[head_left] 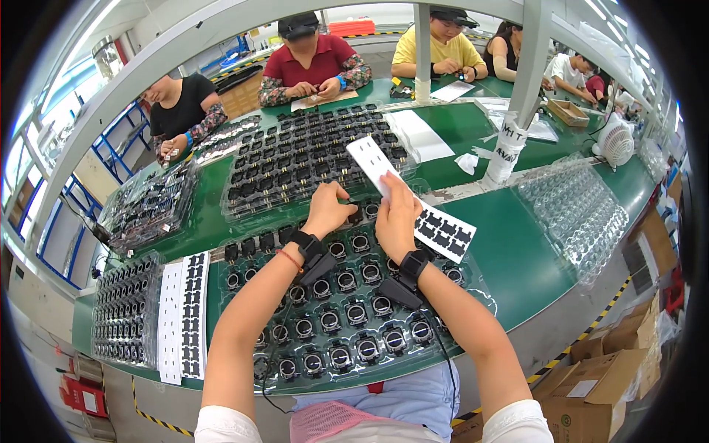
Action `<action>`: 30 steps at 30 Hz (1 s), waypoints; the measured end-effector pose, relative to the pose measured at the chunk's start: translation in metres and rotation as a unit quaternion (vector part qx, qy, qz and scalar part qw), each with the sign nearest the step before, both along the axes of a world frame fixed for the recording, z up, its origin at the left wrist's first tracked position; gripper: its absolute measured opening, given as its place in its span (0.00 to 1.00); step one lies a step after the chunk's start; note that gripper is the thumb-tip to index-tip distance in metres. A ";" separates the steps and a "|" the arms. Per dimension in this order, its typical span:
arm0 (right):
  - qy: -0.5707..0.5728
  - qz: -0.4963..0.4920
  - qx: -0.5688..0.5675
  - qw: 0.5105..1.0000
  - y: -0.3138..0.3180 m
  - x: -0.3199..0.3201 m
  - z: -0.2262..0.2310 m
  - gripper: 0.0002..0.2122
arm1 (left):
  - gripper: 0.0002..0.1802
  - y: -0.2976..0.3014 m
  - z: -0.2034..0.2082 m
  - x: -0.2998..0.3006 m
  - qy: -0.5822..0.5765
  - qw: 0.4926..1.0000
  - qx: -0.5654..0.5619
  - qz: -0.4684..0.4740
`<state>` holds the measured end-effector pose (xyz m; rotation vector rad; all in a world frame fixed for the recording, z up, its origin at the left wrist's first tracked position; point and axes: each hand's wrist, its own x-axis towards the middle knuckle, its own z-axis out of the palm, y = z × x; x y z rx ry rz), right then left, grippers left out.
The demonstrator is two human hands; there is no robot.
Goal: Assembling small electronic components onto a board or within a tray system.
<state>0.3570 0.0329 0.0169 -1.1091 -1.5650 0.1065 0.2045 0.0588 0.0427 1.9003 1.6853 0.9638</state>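
My right hand (397, 221) is closed on a long white sheet of black die-cut stickers (446, 235), holding it slantwise above the tray. Small slots mark the sheet's bare upper end. My left hand (329, 211) has its fingers curled, with the fingertips beside a small black part (355, 216); whether they grip it is hard to make out. Beneath both hands lies a clear plastic tray (473, 292) with rows of black parts bearing round silver rings (340, 357). Parts in its far row (249, 247) look plain black on top. Each wrist wears a black strapped device.
At left are more sticker sheets (193, 317) and another filled tray (127, 314). A stacked tray of black parts (314, 155) lies beyond my hands. Stacked clear trays (574, 214), a grey post (509, 151) and a white fan (615, 140) stand right. Co-workers sit opposite.
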 end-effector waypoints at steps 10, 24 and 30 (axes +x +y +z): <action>-0.116 -0.097 -0.086 0.985 0.004 -0.003 -0.024 0.22 | 0.13 0.002 0.003 0.007 0.289 0.957 0.031 -0.019; -0.171 -0.033 -0.076 0.982 0.009 0.009 -0.019 0.10 | 0.08 -0.028 0.013 0.021 -0.350 0.874 -0.288 -0.173; -0.185 -0.065 -0.051 0.979 0.009 0.004 -0.022 0.12 | 0.08 -0.025 0.005 0.007 -0.425 0.837 -0.316 -0.140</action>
